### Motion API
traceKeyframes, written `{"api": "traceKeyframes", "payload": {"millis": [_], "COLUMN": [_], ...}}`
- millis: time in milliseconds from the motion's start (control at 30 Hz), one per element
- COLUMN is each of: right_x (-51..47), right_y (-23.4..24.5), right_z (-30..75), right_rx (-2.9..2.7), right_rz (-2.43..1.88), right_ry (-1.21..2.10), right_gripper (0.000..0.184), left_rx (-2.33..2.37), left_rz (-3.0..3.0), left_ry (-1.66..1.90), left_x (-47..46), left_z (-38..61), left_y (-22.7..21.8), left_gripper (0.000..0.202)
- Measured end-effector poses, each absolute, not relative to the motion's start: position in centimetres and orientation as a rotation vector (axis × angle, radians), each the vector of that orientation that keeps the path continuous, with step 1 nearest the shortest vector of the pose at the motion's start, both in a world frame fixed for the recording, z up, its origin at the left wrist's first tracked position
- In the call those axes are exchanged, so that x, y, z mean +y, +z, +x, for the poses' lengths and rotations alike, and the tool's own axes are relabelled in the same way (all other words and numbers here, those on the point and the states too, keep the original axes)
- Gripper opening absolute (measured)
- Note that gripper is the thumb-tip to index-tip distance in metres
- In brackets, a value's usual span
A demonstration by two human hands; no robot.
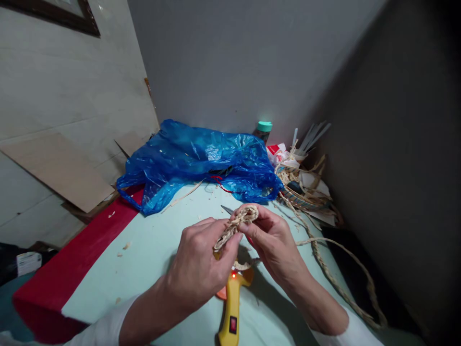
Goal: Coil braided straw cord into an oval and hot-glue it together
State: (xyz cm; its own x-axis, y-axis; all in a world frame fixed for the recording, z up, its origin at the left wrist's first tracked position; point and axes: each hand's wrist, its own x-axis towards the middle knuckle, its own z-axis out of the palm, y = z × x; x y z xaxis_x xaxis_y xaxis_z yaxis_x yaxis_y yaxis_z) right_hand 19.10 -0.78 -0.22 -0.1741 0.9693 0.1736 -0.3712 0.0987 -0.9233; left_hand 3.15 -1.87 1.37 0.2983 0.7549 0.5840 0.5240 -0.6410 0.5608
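Between both hands, above the table, is a braided straw cord (236, 225) folded into a flat, narrow coil. My left hand (203, 257) pinches its near end, thumb along the underside. My right hand (272, 235) grips the far end between thumb and fingers. From the right hand the cord's long tail (326, 269) runs off to the right and loops over the table. Below the hands lies a yellow hot glue gun (232, 307) with a red light lit. Scissors (226, 209) lie partly hidden behind the right hand.
A blue plastic bag (201, 154) covers the table's back. Right of it stand a green-lidded jar (264, 127), glue sticks (313, 137) in a cup and a basket (302, 197) of straw. The pale table (144, 269) has a red edge (86, 259) and straw scraps.
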Motion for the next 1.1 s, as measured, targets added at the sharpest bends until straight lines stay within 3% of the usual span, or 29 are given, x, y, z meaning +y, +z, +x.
{"api": "traceKeyframes", "payload": {"millis": [400, 600, 733, 933, 1000, 1100], "right_x": [-0.7, -0.4, -0.6, -1.4, -1.6, -2.0], "right_y": [-0.7, 0.1, 1.0, 1.6, 1.6, 1.9], "right_z": [18.2, 19.6, 20.5, 20.1, 19.8, 19.9], "right_rx": [-1.092, -1.205, -1.419, -1.887, -1.883, -1.732], "right_rz": [-0.710, -0.738, -0.861, -0.921, -0.902, -0.879], "right_ry": [1.434, 1.455, 1.096, 0.115, 0.043, 0.235], "right_gripper": [0.009, 0.039, 0.039, 0.023, 0.024, 0.025], "left_rx": [1.238, 1.269, 1.338, 1.261, 1.222, 1.219], "left_rz": [2.444, 2.425, 2.487, 2.622, 2.644, 2.631], "left_ry": [1.366, 1.365, 1.430, 1.426, 1.446, 1.428], "left_x": [-1.6, -1.6, -1.4, -1.6, -1.7, -1.6], "left_z": [3.2, 3.1, 2.9, 3.1, 3.3, 3.3], "left_y": [0.6, 0.8, 0.9, 0.6, 0.5, 0.4], "left_gripper": [0.014, 0.014, 0.012, 0.017, 0.016, 0.015]}}
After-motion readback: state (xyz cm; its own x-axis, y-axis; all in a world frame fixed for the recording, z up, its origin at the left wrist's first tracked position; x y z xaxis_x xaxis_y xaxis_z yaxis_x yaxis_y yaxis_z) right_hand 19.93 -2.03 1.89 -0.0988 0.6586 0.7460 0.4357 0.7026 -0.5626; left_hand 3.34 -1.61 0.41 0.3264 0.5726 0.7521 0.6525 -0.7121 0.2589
